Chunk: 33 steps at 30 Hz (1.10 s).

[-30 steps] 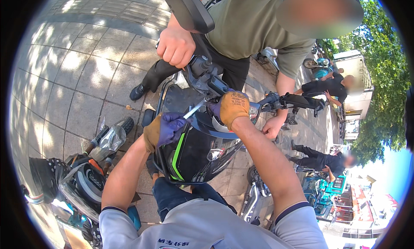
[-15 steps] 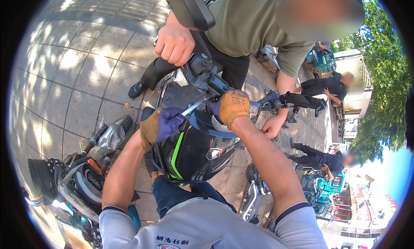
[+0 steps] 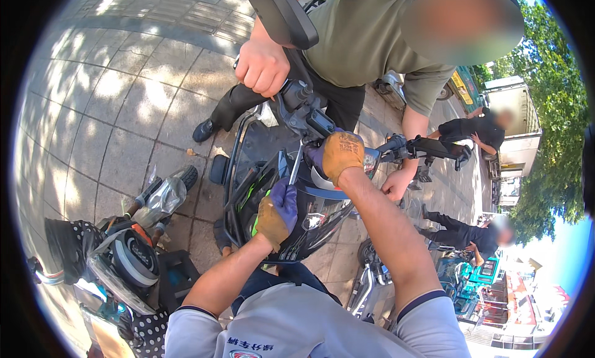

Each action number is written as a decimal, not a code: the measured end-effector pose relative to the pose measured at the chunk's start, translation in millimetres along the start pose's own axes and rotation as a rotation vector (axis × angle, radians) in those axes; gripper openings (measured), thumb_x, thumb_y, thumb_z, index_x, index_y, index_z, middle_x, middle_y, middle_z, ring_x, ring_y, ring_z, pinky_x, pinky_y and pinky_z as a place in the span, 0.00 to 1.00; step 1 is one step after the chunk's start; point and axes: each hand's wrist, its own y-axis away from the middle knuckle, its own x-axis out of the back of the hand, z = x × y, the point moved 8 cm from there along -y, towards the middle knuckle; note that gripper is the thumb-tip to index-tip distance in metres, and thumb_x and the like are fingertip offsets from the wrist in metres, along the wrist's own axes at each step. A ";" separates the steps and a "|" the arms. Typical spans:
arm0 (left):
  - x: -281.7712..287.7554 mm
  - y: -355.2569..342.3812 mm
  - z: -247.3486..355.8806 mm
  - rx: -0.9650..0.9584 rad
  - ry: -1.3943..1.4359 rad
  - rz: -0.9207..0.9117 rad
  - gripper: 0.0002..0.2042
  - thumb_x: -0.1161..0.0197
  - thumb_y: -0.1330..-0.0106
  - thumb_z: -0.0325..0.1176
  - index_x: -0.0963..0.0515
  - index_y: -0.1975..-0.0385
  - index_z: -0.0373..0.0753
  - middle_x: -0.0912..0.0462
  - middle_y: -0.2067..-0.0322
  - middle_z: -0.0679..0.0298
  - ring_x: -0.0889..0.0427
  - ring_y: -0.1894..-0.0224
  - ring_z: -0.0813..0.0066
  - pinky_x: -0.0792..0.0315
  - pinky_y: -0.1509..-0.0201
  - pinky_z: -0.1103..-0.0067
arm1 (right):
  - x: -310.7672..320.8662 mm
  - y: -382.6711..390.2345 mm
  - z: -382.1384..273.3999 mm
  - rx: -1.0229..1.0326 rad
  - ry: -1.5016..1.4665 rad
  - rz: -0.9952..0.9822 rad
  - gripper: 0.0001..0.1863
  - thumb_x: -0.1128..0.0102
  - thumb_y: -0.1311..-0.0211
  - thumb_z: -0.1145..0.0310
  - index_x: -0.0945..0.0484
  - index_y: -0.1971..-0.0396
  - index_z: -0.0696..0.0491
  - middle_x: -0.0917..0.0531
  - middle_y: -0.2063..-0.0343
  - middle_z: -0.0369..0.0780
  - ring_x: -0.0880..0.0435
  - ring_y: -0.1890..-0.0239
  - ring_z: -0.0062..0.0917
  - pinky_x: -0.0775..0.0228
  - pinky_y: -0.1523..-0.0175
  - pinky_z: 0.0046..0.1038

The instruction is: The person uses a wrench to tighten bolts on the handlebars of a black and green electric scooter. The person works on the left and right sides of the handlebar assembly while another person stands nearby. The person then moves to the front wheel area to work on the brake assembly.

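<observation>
My left hand (image 3: 277, 216), in a tan and purple work glove, is closed round a slim silver wrench (image 3: 297, 164). The wrench stands nearly upright, its far end close below the handlebar clamp of a black and green motorcycle (image 3: 317, 225). My right hand (image 3: 341, 154), gloved the same way, is closed beside the dark display (image 3: 322, 122) at the middle of the handlebar. Its fingertips are tucked out of sight, so I cannot make out what they grip.
Across the motorcycle a person in an olive shirt (image 3: 356, 39) has one hand on the handlebar grip. A black mirror (image 3: 279, 16) juts in above. Scooter (image 3: 133, 259) at the left, more bikes and people at the right, on grey paving (image 3: 139, 125).
My left hand has moved right and nearer to me, and the wrench has swung from slanting to nearly upright. My right hand stays at the handlebar's middle.
</observation>
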 end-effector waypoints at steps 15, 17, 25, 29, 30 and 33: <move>69.7 -62.5 20.8 0.201 0.263 -0.694 0.13 0.45 0.21 0.29 0.17 0.45 0.35 0.27 0.78 0.74 0.34 0.77 0.87 0.38 0.74 0.84 | 9.7 5.2 -7.2 0.036 0.049 0.052 0.25 0.34 0.42 0.42 0.10 0.63 0.51 0.10 0.64 0.44 0.11 0.59 0.41 0.22 0.51 0.39; 69.4 -80.7 28.3 0.149 0.144 -0.728 0.13 0.44 0.22 0.31 0.16 0.46 0.36 0.29 0.81 0.74 0.34 0.79 0.87 0.39 0.75 0.84 | 7.3 -0.3 -2.0 -0.033 0.008 0.009 0.27 0.33 0.42 0.41 0.10 0.61 0.51 0.10 0.62 0.44 0.11 0.57 0.41 0.23 0.50 0.40; 81.9 -124.8 42.2 0.187 0.033 -0.910 0.11 0.38 0.25 0.34 0.13 0.50 0.41 0.24 0.81 0.73 0.31 0.80 0.87 0.38 0.77 0.83 | 6.0 1.5 -4.4 0.051 0.012 0.060 0.34 0.35 0.44 0.34 0.10 0.58 0.52 0.10 0.62 0.49 0.11 0.59 0.45 0.21 0.50 0.41; 85.2 -133.5 46.2 0.199 0.053 -0.934 0.12 0.38 0.26 0.34 0.13 0.51 0.39 0.23 0.80 0.73 0.31 0.80 0.87 0.39 0.78 0.84 | 7.6 1.7 -8.9 -0.021 0.018 -0.045 0.28 0.34 0.42 0.38 0.10 0.60 0.50 0.10 0.61 0.44 0.11 0.56 0.41 0.23 0.48 0.41; 85.6 -137.6 44.1 0.226 0.090 -0.955 0.12 0.38 0.26 0.34 0.13 0.51 0.38 0.23 0.80 0.72 0.31 0.80 0.87 0.39 0.78 0.83 | 7.3 2.5 -8.8 -0.015 0.000 -0.024 0.28 0.34 0.42 0.39 0.10 0.61 0.50 0.10 0.62 0.44 0.11 0.57 0.41 0.23 0.48 0.41; 82.9 -147.1 46.0 0.248 0.055 -0.992 0.11 0.40 0.26 0.32 0.13 0.52 0.36 0.27 0.82 0.73 0.35 0.82 0.87 0.42 0.79 0.82 | 7.3 1.1 -3.5 0.018 -0.032 0.030 0.29 0.34 0.43 0.38 0.10 0.62 0.51 0.10 0.63 0.45 0.11 0.58 0.42 0.22 0.50 0.41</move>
